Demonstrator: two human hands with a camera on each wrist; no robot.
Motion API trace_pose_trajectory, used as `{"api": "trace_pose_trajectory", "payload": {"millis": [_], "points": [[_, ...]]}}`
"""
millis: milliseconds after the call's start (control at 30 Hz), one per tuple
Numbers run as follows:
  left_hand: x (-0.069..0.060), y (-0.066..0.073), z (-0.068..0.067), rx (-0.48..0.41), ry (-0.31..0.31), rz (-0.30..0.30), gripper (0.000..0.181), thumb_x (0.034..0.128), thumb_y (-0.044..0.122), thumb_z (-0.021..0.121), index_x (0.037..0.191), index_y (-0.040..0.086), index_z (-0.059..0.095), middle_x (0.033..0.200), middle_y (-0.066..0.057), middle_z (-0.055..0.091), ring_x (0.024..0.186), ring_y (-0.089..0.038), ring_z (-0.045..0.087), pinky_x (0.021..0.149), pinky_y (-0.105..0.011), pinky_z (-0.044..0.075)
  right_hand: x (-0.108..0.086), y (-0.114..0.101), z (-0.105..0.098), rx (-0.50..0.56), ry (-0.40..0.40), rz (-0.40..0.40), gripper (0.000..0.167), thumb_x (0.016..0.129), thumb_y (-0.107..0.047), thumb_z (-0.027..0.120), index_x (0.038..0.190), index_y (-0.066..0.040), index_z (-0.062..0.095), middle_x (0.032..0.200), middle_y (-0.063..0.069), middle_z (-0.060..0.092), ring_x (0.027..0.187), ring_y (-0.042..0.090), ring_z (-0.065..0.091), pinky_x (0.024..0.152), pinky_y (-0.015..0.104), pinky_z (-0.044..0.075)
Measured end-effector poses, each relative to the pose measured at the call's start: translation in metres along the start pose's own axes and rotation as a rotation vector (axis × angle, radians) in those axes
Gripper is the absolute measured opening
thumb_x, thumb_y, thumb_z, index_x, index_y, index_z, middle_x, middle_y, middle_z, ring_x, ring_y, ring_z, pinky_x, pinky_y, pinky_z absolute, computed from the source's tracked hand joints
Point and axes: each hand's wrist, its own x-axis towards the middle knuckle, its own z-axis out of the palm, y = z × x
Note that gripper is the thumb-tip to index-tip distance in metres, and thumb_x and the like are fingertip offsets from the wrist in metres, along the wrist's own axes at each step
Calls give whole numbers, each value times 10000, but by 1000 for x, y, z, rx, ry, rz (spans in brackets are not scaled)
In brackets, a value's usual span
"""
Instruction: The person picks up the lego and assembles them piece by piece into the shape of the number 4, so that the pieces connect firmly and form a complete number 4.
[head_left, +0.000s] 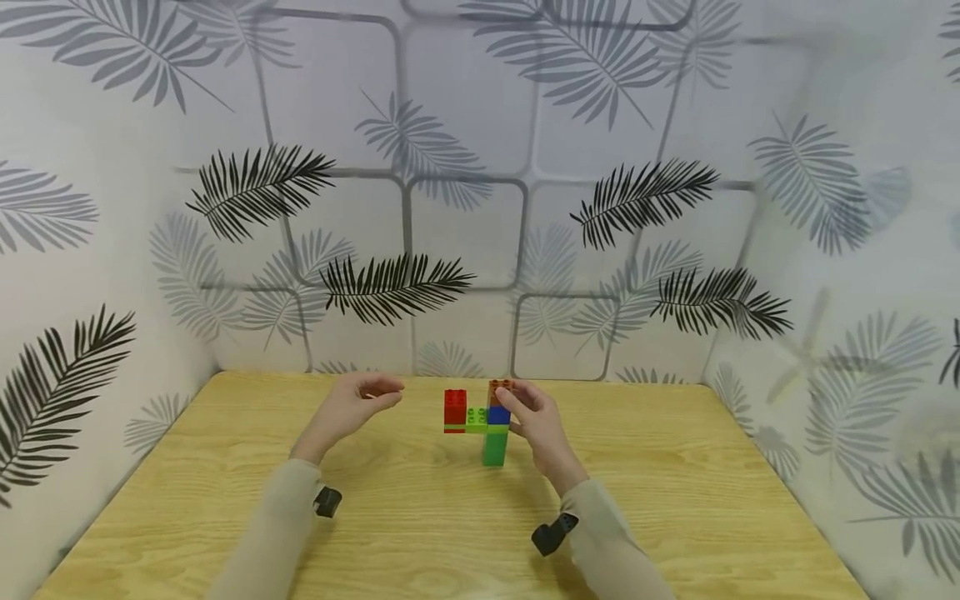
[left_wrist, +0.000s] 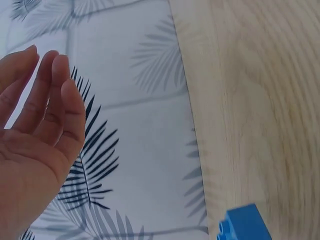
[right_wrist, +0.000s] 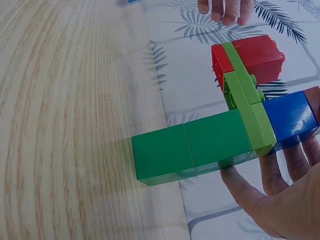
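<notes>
My right hand [head_left: 542, 423] grips a toy brick build by its upper part, thumb in front and fingers behind. Its column has green bricks [right_wrist: 192, 150] at the bottom, a blue brick [right_wrist: 291, 117] above them and an orange-brown brick [head_left: 495, 395] on top. A light green bar of bricks [right_wrist: 245, 100] runs left from the column to red bricks [right_wrist: 257, 57] at its other end. Whether the build touches the table is unclear. My left hand [head_left: 352, 410] hovers left of it, fingers slightly bent, holding nothing.
Under both hands lies a wood-grain table [head_left: 420, 533]. A leaf-patterned wall covering [head_left: 465, 333] rises behind its far edge and at the sides. A separate blue brick [left_wrist: 247, 225] shows at the bottom of the left wrist view; I cannot make it out in the head view.
</notes>
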Motion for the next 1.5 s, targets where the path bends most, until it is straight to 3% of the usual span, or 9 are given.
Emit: {"api": "trace_pose_trajectory", "payload": {"millis": [200,367,633,767,1067,1267,1500], "points": [[-6,-17,-18,-14,-34,9,252,957,203,650,1179,92,691,1168,-155,686,984,-242,655,813,-358,539,-1,-2,0,9,4,3,422,948,-312,657,1292,-74,599,1183,58,648,1083,158,603,941,467,523],[-16,-36,-34,-40,-91,-37,279,960,128,633,1220,27,646,1205,-202,653,1030,-291,653,823,-358,544,-1,0,-1,20,-11,15,436,952,-293,652,1322,-73,584,1250,102,628,1145,197,590,988,522,486],[-30,-61,-56,4,-126,-146,382,930,112,667,1283,-15,597,1240,-213,624,1085,-315,609,857,-367,545,0,1,0,6,-22,14,474,943,-324,662,1338,-77,572,1280,119,614,1183,227,579,984,504,495],[-36,-72,-64,43,-146,-170,395,890,73,701,1258,-39,611,1227,-239,626,1087,-348,588,858,-338,519,-1,0,0,4,-25,17,453,951,-308,653,1335,-82,575,1270,112,616,1172,219,580,982,505,496],[-49,-84,-72,34,-237,-265,502,807,29,751,1277,-55,597,1267,-246,615,1143,-348,575,936,-441,490,-2,1,-1,3,-26,17,467,958,-316,641,1357,-87,561,1286,118,604,1189,225,568,992,507,489],[-46,-87,-70,29,-293,-343,568,748,-10,766,1295,28,618,1291,-196,599,1060,-267,559,851,-338,488,-1,3,-3,-4,-31,18,504,961,-321,636,1385,-70,532,1308,131,588,1216,250,554,995,502,487],[-42,-91,-66,4,-285,-394,597,683,-102,731,1257,33,636,1280,-195,572,1001,-272,534,797,-324,480,0,2,-5,-11,-42,24,553,959,-332,637,1423,-68,491,1338,152,558,1260,295,521,1032,545,449]]}}
